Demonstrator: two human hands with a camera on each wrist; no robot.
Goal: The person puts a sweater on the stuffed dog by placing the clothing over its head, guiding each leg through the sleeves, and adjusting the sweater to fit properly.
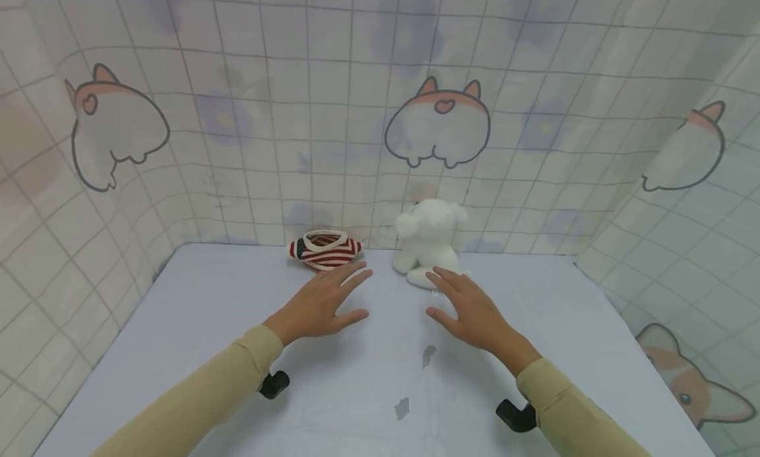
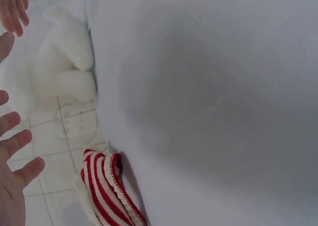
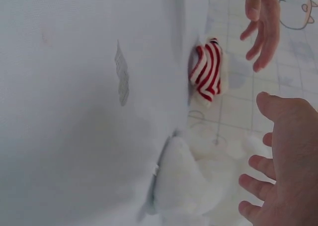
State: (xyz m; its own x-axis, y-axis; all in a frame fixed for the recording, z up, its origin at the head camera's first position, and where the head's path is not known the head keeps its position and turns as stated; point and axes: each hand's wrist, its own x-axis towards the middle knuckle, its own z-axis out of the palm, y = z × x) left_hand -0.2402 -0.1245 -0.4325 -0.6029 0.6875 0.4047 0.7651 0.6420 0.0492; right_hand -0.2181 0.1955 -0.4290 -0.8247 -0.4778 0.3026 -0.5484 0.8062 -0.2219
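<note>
Plush toy (image 1: 430,231): white, fuzzy — rounded limbs
Striped garment (image 1: 337,254): red-and-white knit — pale, rounded neckline
My left hand (image 1: 320,303) and right hand (image 1: 474,314): fingers loosely spread, both empty

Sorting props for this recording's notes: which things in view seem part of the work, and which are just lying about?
Likely part of the work:
red-and-white striped garment, beyond the left grip
white plush toy, beyond the right grip

Likely just surroundings:
pale table
gray patches on it
printed backdrop
black wrist fittings
</note>
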